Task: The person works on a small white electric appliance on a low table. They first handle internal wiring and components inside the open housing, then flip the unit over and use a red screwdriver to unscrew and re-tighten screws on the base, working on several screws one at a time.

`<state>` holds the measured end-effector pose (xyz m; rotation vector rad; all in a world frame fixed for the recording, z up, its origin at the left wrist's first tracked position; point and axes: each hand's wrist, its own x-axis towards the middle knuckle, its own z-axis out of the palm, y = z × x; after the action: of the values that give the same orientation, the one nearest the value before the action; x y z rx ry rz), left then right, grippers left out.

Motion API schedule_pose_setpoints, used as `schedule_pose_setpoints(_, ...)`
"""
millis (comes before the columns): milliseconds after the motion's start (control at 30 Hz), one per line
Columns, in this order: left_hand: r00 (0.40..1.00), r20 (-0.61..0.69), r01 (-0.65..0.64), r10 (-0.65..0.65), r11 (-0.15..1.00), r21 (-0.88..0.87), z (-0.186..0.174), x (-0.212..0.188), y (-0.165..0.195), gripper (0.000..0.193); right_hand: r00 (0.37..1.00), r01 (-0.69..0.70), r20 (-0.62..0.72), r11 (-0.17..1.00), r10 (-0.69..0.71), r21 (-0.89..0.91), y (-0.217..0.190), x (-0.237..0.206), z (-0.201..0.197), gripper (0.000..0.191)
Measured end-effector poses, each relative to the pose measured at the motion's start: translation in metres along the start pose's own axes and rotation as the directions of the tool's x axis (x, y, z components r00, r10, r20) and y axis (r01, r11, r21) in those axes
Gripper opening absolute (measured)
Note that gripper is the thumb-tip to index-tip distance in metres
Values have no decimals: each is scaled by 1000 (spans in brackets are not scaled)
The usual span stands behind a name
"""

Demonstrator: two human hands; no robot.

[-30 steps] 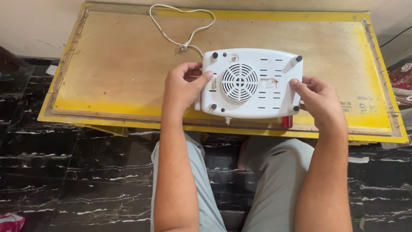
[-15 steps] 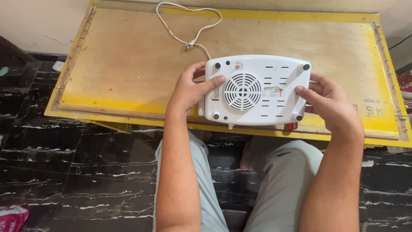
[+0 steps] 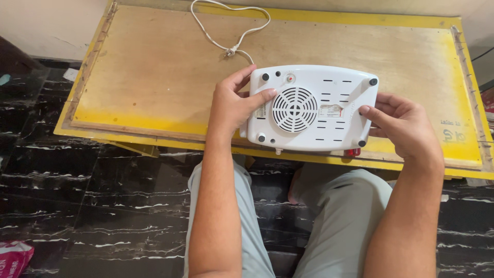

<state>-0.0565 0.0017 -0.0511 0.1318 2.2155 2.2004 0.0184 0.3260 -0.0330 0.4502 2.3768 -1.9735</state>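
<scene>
A white flat appliance (image 3: 314, 110) lies upside down near the front edge of a low yellow-rimmed wooden table (image 3: 154, 67). Its underside shows a round vent grille, black rubber feet and several slots. My left hand (image 3: 236, 103) grips its left side, thumb on the underside. My right hand (image 3: 404, 123) holds its right side, thumb by a corner foot. A white power cord (image 3: 231, 31) loops from the appliance's back across the table. A small red part (image 3: 352, 152) peeks out under the front edge.
I sit with my knees (image 3: 339, 211) in grey trousers under the table's front edge. Black marble floor (image 3: 103, 206) lies around. A pink packet (image 3: 13, 256) sits at the bottom left. A dark cable (image 3: 483, 51) runs at the far right.
The view has shifted, so the appliance and both hands sit lower and more central. Both hands keep their hold on its sides; the right thumb has slid nearer the corner.
</scene>
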Motion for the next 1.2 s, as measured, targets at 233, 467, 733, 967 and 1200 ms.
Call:
schedule_pose_setpoints(233,996,-30,-82,81,996,-46,7,-2,0,74,1000,10,-15,1000,-10,10,7,2,-4,39)
schedule_pose_setpoints(467,991,-41,-129,129,992,14,10,-5,9,68,1000,14,9,997,-15,76,8,4,-12,35)
schedule_pose_setpoints(733,992,-30,-110,122,961,252,11,-2,20,65,1000,15,-20,992,-13,127,15,10,-36,29)
schedule_pose_setpoints(967,970,-17,-218,241,903,370,15,-6,32,57,951,37,-305,999,-46,-34,35,16,-70,19)
schedule_pose_setpoints(1200,852,-20,-485,523,803,347,20,-15,46,37,862,-131,-507,964,-5,-232,59,28,-85,18)
